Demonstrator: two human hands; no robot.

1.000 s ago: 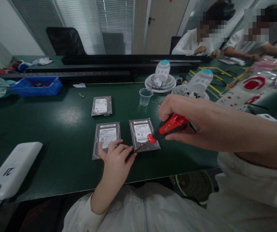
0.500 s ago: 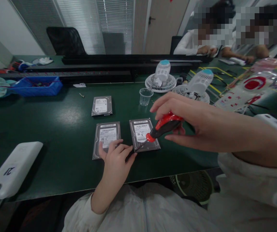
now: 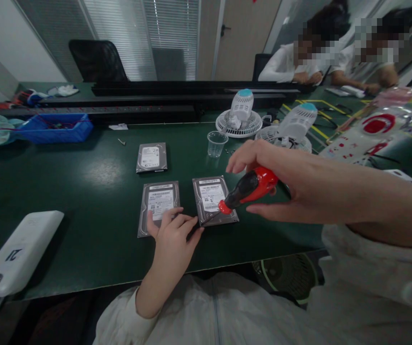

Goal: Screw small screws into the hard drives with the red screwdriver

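HDD [image 3: 208, 191] nr cup [image 3: 216, 145], 2nd HDD [image 3: 159, 197]

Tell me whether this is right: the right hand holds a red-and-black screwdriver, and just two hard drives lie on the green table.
The count is wrong: the head view shows three hard drives on the green table. The right hand does hold a red-and-black screwdriver.

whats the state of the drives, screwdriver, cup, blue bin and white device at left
screwdriver: tilted, handle in the right hand
right drive: flat, label up, screwdriver tip at near left corner
left drive: flat, label up, partly covered by the left hand
far drive: flat, label up
cup: upright, uncovered
blue bin: uncovered, holding parts
white device: lying flat
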